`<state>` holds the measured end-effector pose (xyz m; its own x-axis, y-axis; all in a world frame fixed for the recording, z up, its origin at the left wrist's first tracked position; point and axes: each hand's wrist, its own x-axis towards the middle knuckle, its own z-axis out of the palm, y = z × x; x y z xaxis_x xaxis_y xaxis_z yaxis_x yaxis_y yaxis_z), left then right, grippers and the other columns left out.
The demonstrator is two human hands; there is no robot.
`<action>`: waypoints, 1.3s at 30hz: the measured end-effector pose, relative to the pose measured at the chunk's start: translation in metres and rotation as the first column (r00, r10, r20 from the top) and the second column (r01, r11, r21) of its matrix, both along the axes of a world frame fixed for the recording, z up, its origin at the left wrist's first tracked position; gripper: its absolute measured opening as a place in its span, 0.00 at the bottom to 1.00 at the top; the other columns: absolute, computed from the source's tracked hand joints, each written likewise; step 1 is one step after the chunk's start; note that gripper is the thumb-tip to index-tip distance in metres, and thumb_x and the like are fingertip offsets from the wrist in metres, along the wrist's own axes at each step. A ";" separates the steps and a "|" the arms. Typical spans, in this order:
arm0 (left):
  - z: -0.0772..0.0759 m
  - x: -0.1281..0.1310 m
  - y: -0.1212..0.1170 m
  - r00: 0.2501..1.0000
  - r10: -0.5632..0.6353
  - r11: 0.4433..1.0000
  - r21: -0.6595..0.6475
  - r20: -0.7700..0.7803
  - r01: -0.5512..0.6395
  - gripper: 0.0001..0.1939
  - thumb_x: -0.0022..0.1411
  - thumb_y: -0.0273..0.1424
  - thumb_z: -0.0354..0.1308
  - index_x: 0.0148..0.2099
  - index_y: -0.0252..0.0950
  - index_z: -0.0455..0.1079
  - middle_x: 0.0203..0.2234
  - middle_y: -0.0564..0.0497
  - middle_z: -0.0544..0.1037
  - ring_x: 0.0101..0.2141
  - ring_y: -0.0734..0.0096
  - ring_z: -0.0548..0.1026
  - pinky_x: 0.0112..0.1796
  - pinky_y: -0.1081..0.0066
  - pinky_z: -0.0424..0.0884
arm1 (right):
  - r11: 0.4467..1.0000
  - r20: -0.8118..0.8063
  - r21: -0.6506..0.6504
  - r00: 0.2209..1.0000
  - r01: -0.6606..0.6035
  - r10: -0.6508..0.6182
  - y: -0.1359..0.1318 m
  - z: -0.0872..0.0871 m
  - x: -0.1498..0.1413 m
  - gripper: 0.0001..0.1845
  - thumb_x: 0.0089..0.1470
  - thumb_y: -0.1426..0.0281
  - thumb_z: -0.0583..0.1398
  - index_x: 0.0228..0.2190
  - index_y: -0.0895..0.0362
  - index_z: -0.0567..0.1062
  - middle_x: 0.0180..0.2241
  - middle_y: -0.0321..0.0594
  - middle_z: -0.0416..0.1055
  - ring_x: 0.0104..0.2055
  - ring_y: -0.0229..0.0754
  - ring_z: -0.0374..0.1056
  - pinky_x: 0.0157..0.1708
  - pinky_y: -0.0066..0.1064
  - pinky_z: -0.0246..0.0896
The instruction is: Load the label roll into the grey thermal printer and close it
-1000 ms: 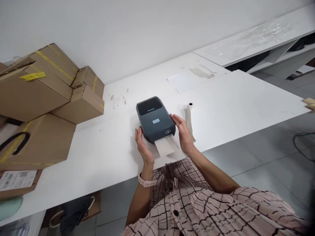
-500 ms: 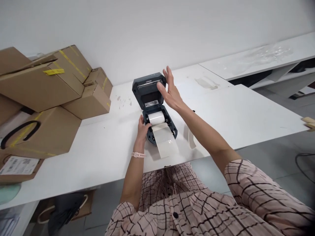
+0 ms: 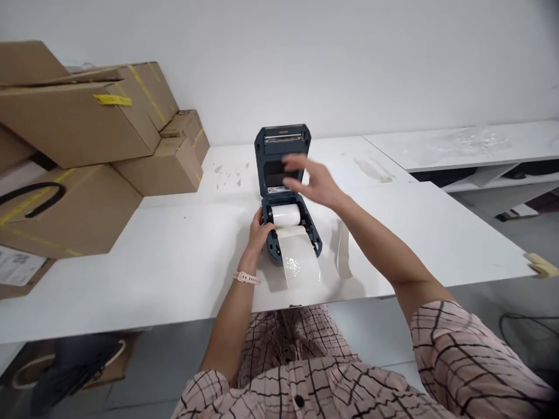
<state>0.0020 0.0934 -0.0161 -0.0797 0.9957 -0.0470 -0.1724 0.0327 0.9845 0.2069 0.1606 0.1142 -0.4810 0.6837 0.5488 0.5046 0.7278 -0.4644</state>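
A dark grey label printer [image 3: 274, 244] sits near the front edge of the white table [image 3: 152, 262], its lid [image 3: 282, 152] swung up and back. Inside lies a white paper roll [image 3: 286, 215], and a strip of label paper [image 3: 301, 265] runs out over the front. My left hand [image 3: 258, 231] is wrapped on the printer's left side, fingers curled against the base. My right hand [image 3: 313, 181] hovers above the opened printer, just in front of the lid, fingers spread and holding nothing. A loose paper strip [image 3: 343, 251] lies to the printer's right.
Several cardboard boxes [image 3: 82, 151] with yellow tape are stacked at the table's left and back left. A second white table or shelf unit [image 3: 458, 145] stands at the right rear. A small tan object [image 3: 541, 265] rests at the table's far right corner.
The printer's lid went from closed to fully open. My right hand lifted it, let go and has drawn back down in front of it. My left hand stayed on the printer's left side.
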 end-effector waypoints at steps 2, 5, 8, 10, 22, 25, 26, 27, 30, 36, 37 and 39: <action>-0.001 0.002 0.002 1.000 -0.006 0.999 0.037 0.013 0.005 0.42 0.45 0.24 0.60 0.66 0.35 0.66 0.56 0.43 0.78 0.56 0.53 0.75 0.55 0.60 0.72 | 0.989 0.257 -0.130 0.961 -0.074 0.105 -0.017 -0.011 -0.010 0.39 0.59 0.55 0.63 0.68 0.49 0.61 0.59 0.48 0.73 0.61 0.59 0.70 0.58 0.52 0.67; -0.003 0.002 0.005 1.000 -0.013 0.999 0.050 0.004 0.013 0.41 0.43 0.24 0.58 0.64 0.34 0.67 0.52 0.43 0.80 0.53 0.52 0.76 0.54 0.58 0.73 | 0.948 0.592 -0.317 0.787 0.026 0.176 -0.016 -0.027 -0.027 0.52 0.53 0.59 0.67 0.72 0.52 0.52 0.59 0.56 0.73 0.59 0.65 0.70 0.52 0.52 0.69; -0.005 0.000 0.006 1.000 -0.006 1.000 0.028 -0.021 0.006 0.42 0.43 0.25 0.58 0.65 0.34 0.67 0.52 0.43 0.80 0.54 0.51 0.76 0.55 0.57 0.72 | 0.903 0.721 -0.407 0.655 0.136 0.226 -0.002 -0.037 -0.042 0.64 0.48 0.62 0.69 0.74 0.54 0.42 0.57 0.60 0.73 0.54 0.67 0.74 0.48 0.51 0.70; -0.005 -0.001 0.006 1.000 -0.006 1.000 0.019 -0.021 0.006 0.44 0.44 0.25 0.59 0.67 0.34 0.65 0.53 0.43 0.79 0.54 0.50 0.76 0.56 0.56 0.71 | 0.894 0.720 -0.424 0.652 0.142 0.238 0.005 -0.038 -0.045 0.67 0.44 0.63 0.71 0.75 0.54 0.40 0.58 0.61 0.73 0.54 0.68 0.74 0.49 0.53 0.70; 0.001 0.000 0.000 1.000 -0.031 0.999 0.041 -0.007 0.031 0.41 0.47 0.23 0.59 0.66 0.37 0.67 0.58 0.43 0.77 0.60 0.51 0.73 0.60 0.54 0.70 | 0.895 -0.026 -0.425 0.990 -0.135 0.137 -0.023 0.008 0.090 0.59 0.40 0.59 0.77 0.70 0.42 0.60 0.74 0.38 0.52 0.74 0.64 0.52 0.67 0.50 0.62; 0.003 0.000 -0.001 0.999 -0.033 0.998 0.044 -0.024 0.034 0.40 0.47 0.24 0.58 0.65 0.37 0.68 0.58 0.44 0.77 0.59 0.52 0.73 0.59 0.55 0.71 | 0.860 -0.090 -0.510 0.995 -0.018 -0.032 -0.010 -0.021 0.103 0.52 0.41 0.61 0.75 0.66 0.47 0.66 0.70 0.45 0.60 0.65 0.66 0.64 0.57 0.50 0.71; 0.003 -0.001 -0.002 0.999 -0.030 0.998 0.046 -0.029 0.032 0.40 0.47 0.24 0.58 0.65 0.37 0.68 0.58 0.43 0.77 0.59 0.52 0.73 0.59 0.56 0.71 | 0.849 -0.097 -0.529 0.992 0.015 -0.077 -0.004 -0.033 0.104 0.49 0.41 0.62 0.73 0.64 0.50 0.68 0.66 0.47 0.64 0.62 0.65 0.68 0.55 0.49 0.72; 0.004 -0.001 -0.002 0.999 -0.029 0.998 0.048 -0.033 0.031 0.40 0.47 0.24 0.58 0.66 0.37 0.67 0.59 0.43 0.76 0.59 0.52 0.74 0.59 0.56 0.71 | 0.843 -0.100 -0.536 0.988 0.045 -0.117 0.002 -0.046 0.103 0.45 0.41 0.64 0.72 0.61 0.53 0.70 0.63 0.49 0.68 0.59 0.63 0.69 0.55 0.49 0.71; 0.005 -0.001 -0.002 0.999 -0.031 0.998 0.050 -0.039 0.033 0.41 0.47 0.24 0.58 0.66 0.35 0.66 0.60 0.41 0.75 0.59 0.51 0.73 0.58 0.55 0.71 | 0.831 -0.078 -0.546 0.982 0.101 -0.171 0.019 -0.076 0.100 0.39 0.37 0.69 0.69 0.54 0.57 0.71 0.57 0.50 0.72 0.58 0.60 0.70 0.57 0.50 0.68; 0.002 -0.004 -0.001 0.998 -0.049 0.997 0.054 -0.050 0.051 0.40 0.48 0.24 0.57 0.66 0.38 0.67 0.59 0.43 0.76 0.57 0.53 0.74 0.57 0.57 0.73 | 0.761 0.044 -0.644 0.997 0.071 -0.056 0.028 -0.088 0.099 0.41 0.36 0.71 0.71 0.55 0.56 0.69 0.58 0.51 0.72 0.58 0.58 0.70 0.58 0.52 0.68; 0.001 -0.004 -0.001 0.997 -0.050 0.997 0.053 -0.052 0.053 0.40 0.48 0.24 0.57 0.66 0.38 0.67 0.59 0.43 0.76 0.57 0.54 0.75 0.56 0.57 0.73 | 0.749 0.050 -0.660 0.998 0.061 -0.037 0.026 -0.084 0.104 0.43 0.37 0.70 0.72 0.57 0.55 0.68 0.60 0.51 0.71 0.61 0.59 0.68 0.60 0.53 0.66; 0.001 -0.004 0.000 0.997 -0.052 0.997 0.050 -0.052 0.055 0.40 0.48 0.25 0.58 0.66 0.39 0.66 0.58 0.43 0.76 0.57 0.54 0.75 0.55 0.57 0.74 | 0.718 0.015 -0.696 1.000 0.017 -0.009 0.018 -0.075 0.122 0.49 0.41 0.66 0.73 0.63 0.49 0.65 0.65 0.50 0.67 0.68 0.59 0.62 0.64 0.54 0.63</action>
<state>-0.0021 0.0931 -0.0152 -0.0270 0.9996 0.0069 -0.1214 -0.0101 0.9926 0.3292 0.1788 0.0393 -0.4720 0.8771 -0.0892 0.5187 0.1945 -0.8325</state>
